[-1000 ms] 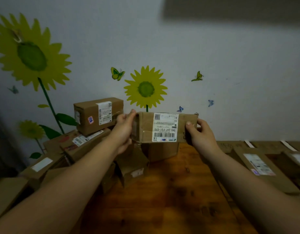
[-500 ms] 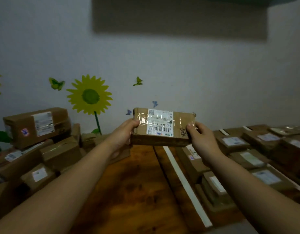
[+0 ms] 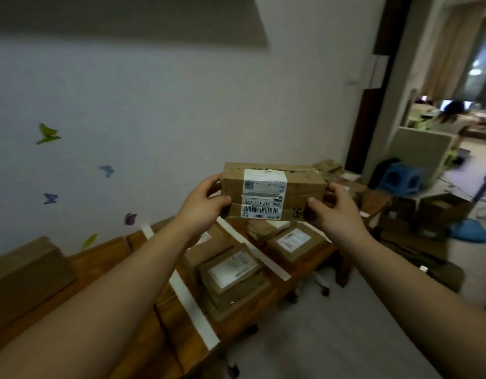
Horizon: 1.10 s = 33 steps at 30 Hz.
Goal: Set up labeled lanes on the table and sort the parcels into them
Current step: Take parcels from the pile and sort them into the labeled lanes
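Note:
A brown cardboard parcel (image 3: pixel 296 187) with a white barcode label hangs in the air above the right part of the wooden table (image 3: pixel 105 258). My left hand (image 3: pixel 206 203) grips its left end and my right hand (image 3: pixel 334 212) grips its right end. White tape strips (image 3: pixel 194 305) divide the table into lanes. Below the held parcel, several labelled parcels lie in the lanes, among them a stack (image 3: pixel 230 272) in the middle lane and a box (image 3: pixel 293 242) in the lane to its right.
A plain cardboard box (image 3: pixel 25 272) stands on the table at the left. Right of the table on the floor are more boxes (image 3: pixel 438 212), a blue stool (image 3: pixel 400 179) and a blue object (image 3: pixel 467 228). A person sits in the room at far right.
My view and both hands have swung to the right with the parcel, away from the unsorted pile at the left. The parcel now hangs over the taped lanes holding sorted parcels.

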Each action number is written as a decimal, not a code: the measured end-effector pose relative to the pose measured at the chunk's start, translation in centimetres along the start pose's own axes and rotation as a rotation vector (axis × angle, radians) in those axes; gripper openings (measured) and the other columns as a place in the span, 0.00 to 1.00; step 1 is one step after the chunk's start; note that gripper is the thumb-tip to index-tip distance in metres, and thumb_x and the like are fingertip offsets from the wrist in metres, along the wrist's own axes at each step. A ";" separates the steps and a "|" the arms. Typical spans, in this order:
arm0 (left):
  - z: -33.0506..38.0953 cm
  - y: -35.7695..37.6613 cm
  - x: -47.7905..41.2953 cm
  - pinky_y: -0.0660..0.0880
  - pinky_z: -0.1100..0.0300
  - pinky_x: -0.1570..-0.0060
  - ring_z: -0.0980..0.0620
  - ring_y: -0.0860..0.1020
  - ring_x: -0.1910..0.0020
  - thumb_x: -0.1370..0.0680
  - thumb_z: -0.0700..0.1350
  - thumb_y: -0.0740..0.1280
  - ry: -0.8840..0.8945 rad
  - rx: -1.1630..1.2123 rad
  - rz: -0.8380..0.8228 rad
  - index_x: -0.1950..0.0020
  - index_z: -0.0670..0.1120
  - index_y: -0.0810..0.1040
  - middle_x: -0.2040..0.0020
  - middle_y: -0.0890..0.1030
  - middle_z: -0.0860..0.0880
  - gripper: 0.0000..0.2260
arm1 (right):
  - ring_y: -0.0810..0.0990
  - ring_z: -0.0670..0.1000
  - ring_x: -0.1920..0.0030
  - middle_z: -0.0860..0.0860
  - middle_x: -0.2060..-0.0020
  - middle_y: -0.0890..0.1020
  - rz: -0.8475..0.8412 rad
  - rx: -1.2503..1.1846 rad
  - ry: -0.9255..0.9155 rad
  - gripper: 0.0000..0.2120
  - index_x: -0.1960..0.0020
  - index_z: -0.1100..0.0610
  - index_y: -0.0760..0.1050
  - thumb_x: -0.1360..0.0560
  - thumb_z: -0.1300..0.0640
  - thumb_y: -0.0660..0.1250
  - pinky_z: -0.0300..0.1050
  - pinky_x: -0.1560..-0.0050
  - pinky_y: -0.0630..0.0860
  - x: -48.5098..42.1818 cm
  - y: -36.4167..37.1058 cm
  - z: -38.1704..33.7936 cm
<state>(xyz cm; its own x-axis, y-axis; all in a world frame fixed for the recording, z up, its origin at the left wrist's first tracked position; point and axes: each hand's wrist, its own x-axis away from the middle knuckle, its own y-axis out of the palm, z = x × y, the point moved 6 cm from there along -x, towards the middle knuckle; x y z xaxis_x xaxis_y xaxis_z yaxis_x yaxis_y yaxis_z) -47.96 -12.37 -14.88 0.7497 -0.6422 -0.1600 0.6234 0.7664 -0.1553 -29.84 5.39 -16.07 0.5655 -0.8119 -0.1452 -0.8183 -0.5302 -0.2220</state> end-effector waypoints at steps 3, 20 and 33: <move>-0.5 4.9 -2.4 0.77 0.56 0.51 0.53 0.76 0.45 0.20 0.45 0.61 -0.030 0.008 -0.058 0.33 0.50 0.70 0.40 0.75 0.51 0.15 | 0.74 0.48 0.43 0.46 0.43 0.72 0.067 -0.016 0.055 0.24 0.29 0.52 0.63 0.23 0.55 0.66 0.54 0.41 0.77 -1.3 -3.8 2.4; -8.1 14.3 -21.0 0.77 0.56 0.54 0.53 0.77 0.49 0.21 0.44 0.63 -0.220 -0.012 -0.012 0.39 0.50 0.70 0.46 0.76 0.51 0.12 | 0.74 0.43 0.50 0.47 0.40 0.72 -0.051 0.134 0.092 0.23 0.29 0.51 0.63 0.22 0.51 0.64 0.36 0.54 0.74 -22.6 -5.6 9.8; -17.2 16.6 -18.2 0.76 0.60 0.56 0.53 0.77 0.50 0.24 0.44 0.68 -0.508 -0.202 0.260 0.43 0.53 0.68 0.47 0.77 0.52 0.13 | 0.71 0.55 0.34 0.52 0.30 0.69 -0.650 0.240 0.185 0.27 0.25 0.48 0.57 0.21 0.52 0.63 0.50 0.37 0.70 -31.0 0.1 20.0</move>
<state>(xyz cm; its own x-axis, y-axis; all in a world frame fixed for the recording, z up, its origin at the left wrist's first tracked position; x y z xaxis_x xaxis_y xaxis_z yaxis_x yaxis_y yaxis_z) -55.08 11.71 -31.27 0.9150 -0.3079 0.2606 0.3885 0.8468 -0.3633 -45.40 35.42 -30.87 0.8866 -0.3895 0.2494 -0.2648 -0.8696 -0.4168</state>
